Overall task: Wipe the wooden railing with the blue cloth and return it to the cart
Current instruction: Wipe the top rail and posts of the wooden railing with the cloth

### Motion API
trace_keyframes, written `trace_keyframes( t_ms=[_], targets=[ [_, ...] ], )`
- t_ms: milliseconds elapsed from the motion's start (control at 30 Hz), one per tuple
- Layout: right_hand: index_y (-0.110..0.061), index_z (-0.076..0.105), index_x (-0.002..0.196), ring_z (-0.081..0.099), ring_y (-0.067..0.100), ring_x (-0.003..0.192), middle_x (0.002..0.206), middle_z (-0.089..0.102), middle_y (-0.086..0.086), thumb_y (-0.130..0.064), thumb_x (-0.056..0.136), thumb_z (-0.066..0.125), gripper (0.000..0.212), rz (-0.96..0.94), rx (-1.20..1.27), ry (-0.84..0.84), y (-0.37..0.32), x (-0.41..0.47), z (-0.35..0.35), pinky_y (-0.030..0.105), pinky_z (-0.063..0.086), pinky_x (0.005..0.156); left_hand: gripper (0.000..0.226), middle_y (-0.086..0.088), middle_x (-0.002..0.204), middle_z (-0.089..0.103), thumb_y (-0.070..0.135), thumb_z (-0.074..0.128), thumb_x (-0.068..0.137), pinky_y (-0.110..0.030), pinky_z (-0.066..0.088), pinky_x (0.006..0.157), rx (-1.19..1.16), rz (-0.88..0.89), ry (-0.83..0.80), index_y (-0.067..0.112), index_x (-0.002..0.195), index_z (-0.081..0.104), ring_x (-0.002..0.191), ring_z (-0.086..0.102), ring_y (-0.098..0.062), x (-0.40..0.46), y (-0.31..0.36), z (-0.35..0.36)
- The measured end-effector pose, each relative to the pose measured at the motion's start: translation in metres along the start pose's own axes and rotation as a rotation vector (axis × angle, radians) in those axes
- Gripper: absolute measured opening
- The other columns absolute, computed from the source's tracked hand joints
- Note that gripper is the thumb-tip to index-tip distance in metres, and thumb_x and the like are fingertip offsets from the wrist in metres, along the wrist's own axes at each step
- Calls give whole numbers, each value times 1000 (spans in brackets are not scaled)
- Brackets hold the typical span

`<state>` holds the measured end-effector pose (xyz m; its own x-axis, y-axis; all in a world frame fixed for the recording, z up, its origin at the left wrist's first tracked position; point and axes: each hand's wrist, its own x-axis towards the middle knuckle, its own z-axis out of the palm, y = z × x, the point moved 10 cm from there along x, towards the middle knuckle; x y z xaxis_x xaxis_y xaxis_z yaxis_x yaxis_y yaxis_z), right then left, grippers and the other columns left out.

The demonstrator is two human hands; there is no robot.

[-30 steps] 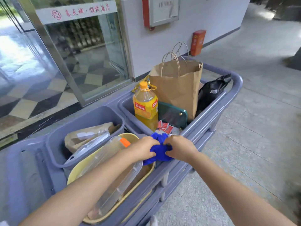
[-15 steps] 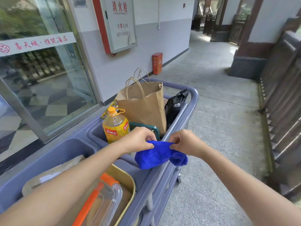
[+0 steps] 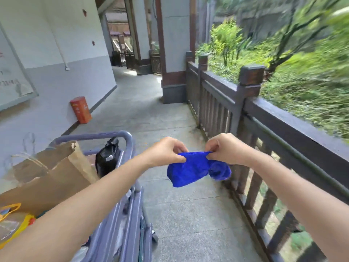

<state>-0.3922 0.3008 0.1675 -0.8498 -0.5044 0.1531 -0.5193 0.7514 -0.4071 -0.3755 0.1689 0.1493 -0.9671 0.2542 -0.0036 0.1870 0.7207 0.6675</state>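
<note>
The blue cloth hangs bunched in mid-air over the stone floor, between the cart and the railing. My left hand pinches its top edge on the left and my right hand pinches it on the right. The dark wooden railing runs along the right side, its top rail just right of my right hand, with a square post farther back. The grey cart stands at the lower left, under my left forearm.
In the cart are a brown paper bag, a black bag and a yellow bottle. An orange box stands by the left wall. A pillar rises at the railing's far end. Greenery lies beyond the railing.
My view has swung right from the cart to the railing. Both hands have carried the cloth off the cart and out over the floor, closer to the railing.
</note>
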Motion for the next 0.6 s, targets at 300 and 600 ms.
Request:
trace_keyframes(
  t_ms=[300,600],
  targets=[
    [-13,71,73,55,11,61,62,63,-3,-12,69,65,7,422,-68,217,165,-154,-116,9,38,53,14,-2,81,71,11,64,73,-26,53,71,35,387,-317,17,84,70,74,61,-11,89,192,154],
    [-13,73,71,56,4,59,62,64,-9,-14,68,65,8,727,-94,306,264,-288,-181,7,40,50,13,-1,84,73,15,64,73,-29,53,72,83,654,-514,25,80,69,75,64,-11,106,329,283]
  ],
)
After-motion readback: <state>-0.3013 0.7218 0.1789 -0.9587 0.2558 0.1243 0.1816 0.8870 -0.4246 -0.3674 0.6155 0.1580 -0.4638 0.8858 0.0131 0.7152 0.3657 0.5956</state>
